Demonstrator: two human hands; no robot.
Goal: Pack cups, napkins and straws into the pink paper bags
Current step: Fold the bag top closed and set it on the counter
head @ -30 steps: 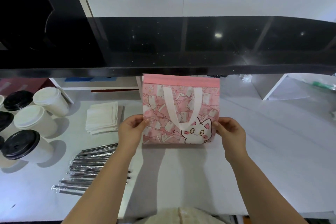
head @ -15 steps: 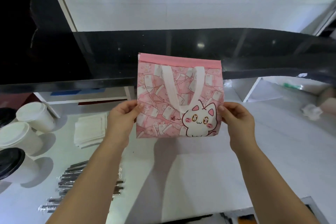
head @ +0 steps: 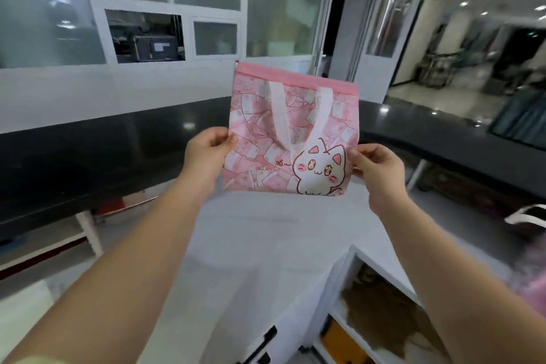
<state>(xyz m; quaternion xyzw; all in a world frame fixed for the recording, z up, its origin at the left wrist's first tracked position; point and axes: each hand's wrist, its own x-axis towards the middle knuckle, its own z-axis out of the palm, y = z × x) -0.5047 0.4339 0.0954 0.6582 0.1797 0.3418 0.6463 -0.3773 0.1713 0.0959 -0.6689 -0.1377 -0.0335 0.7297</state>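
Note:
A flat pink bag point(head: 257, 139) with a white handle and a cartoon cat print hangs upright in the air above the white counter point(head: 254, 245). My left hand point(head: 206, 156) pinches its left edge and my right hand point(head: 378, 168) pinches its right edge, both at the bag's lower half. The bag's mouth is shut and folded flat. No cups, napkins or straws are in view.
A raised black glossy ledge point(head: 88, 151) runs behind the counter and curves off to the right. A white cabinet corner point(head: 354, 254) with open shelves sits at the lower right. Glass partitions and a doorway stand beyond.
Both hands have lifted the bag up off the counter to chest height. The view has swung up and to the right, so the cups, napkins and straws have left the frame.

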